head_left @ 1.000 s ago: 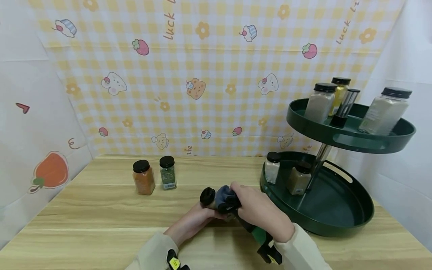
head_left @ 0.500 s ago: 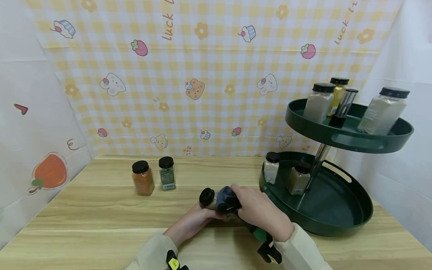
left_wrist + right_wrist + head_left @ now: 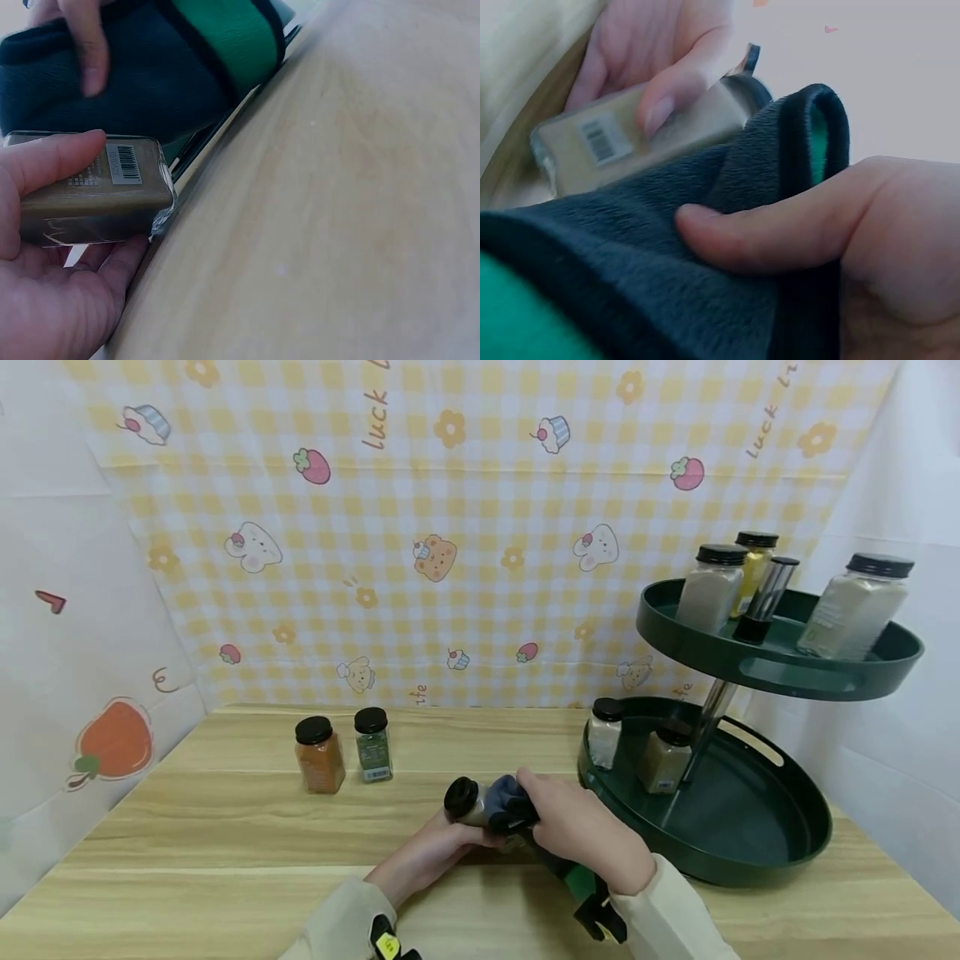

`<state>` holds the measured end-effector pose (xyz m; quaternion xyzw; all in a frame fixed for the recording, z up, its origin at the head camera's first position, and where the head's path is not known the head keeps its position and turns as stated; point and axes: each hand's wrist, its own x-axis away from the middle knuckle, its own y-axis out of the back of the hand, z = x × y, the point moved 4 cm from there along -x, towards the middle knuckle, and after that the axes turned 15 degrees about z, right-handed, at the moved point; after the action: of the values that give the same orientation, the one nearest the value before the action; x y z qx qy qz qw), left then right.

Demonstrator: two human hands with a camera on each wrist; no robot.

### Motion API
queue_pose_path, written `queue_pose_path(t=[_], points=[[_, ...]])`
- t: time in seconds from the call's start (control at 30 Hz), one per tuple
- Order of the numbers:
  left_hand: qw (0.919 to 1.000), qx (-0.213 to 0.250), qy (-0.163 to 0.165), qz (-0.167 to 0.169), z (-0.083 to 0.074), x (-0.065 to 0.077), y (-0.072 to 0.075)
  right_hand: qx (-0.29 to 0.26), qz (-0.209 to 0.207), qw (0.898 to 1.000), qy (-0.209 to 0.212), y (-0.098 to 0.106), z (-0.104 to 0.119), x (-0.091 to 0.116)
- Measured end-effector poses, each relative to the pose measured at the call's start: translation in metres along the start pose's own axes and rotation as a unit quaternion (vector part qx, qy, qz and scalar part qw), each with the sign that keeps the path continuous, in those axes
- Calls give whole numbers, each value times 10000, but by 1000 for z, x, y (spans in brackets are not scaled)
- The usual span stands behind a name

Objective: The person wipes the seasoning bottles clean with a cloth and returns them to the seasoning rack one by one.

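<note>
My left hand grips a spice jar with a black lid. The jar is tipped on its side, lid toward the left, and holds a brownish-grey powder. In the left wrist view a barcode label shows, with the thumb across the jar. My right hand pinches a cleaning cloth, dark blue-grey with green parts and black edging. The cloth lies over the jar's near side, just below the lid, and its loose end hangs toward the right sleeve. In the head view, hands and cloth hide much of the jar.
Left of the hands stand an orange spice jar and a green herb jar. At the right, a two-tier dark green rack bears several jars, including a large white one on top. A checked curtain hangs behind.
The cloth and right hand have shifted slightly to the right along the jar, baring a little more of it beside the lid. The left hand keeps its grip in place.
</note>
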<state>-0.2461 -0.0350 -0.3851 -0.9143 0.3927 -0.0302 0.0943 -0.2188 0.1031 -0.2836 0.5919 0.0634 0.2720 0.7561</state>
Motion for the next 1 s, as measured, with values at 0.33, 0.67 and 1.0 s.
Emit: queue_pose_path(t=[0.33,0.67,1.0], points=[[10000,-29,-24,53,0,0,1,39,72,9999,-113,-2,-5,-2],[9998,110,131,46,-1,1,-1,-5,-614,9947,821,4,9,3],[9999,-30,-124,97,-1,-1,-1,-49,110,9999,-70,-3,-9,-4]])
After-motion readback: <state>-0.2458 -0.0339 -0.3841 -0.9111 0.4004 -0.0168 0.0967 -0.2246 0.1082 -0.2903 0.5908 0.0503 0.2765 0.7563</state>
